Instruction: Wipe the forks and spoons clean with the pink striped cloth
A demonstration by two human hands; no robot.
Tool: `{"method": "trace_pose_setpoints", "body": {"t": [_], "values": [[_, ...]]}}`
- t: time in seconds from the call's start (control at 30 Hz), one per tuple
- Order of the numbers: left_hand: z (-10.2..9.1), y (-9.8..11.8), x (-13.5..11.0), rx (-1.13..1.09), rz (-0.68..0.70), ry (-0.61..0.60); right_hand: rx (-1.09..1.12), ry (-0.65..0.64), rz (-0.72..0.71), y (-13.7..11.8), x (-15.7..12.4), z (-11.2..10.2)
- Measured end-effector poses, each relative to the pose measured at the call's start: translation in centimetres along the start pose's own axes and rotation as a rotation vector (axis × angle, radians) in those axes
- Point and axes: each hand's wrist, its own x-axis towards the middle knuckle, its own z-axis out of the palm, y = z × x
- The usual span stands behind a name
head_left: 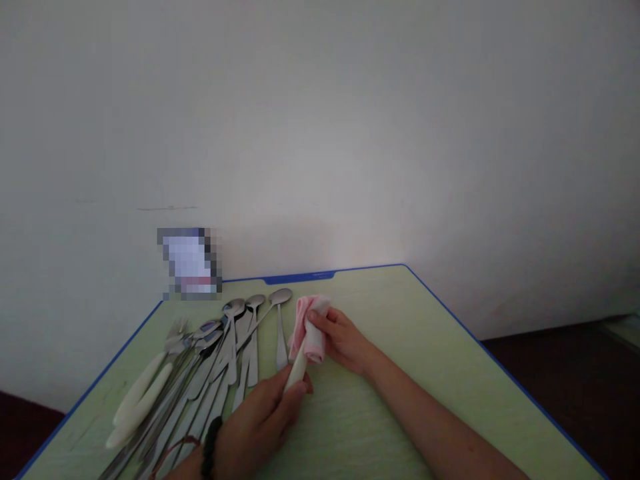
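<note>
My left hand (273, 407) is closed round the pale handle (297, 370) of a piece of cutlery, which points up and away from me. The head of that utensil is hidden inside a folded pink and white cloth (316, 337), so its kind does not show. Thumb on top, my right hand (345, 337) pinches the cloth round the utensil. Just left of my hands lies a spread of metal spoons (234, 308) and other long-handled cutlery. A single spoon (281, 333) lies closest to the cloth.
White-handled cutlery (143, 397), with fork tines at the far end, lies on the left of the pale green, blue-edged table (400, 320). A blurred-out device with a bright screen (190, 261) leans at the back left. Behind the table rises a plain wall (320, 147).
</note>
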Motion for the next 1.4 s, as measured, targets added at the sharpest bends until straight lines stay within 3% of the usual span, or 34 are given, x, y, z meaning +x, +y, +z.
{"method": "trace_pose_setpoints", "body": {"t": [0.23,0.5,0.87,1.2,1.4], "values": [[0.2,-0.5,0.1,-0.157,-0.042,-0.028,0.003,0.029,-0.007,0.3,0.2,0.2],[0.4,-1.8,0.3,-0.457,-0.056,-0.002,0.159,0.189,-0.088,0.7,0.8,0.1],[0.5,-2.1,0.5,-0.356,-0.071,0.005,0.041,0.011,-0.017,-0.4,0.2,-1.0],[0.1,-0.4,0.3,-0.200,-0.065,-0.079,-0.031,0.033,-0.012,-0.4,0.0,-0.1],[-0.2,-0.5,0.3,-0.238,-0.058,-0.100,-0.019,0.067,-0.004,-0.3,0.0,-0.1]]}}
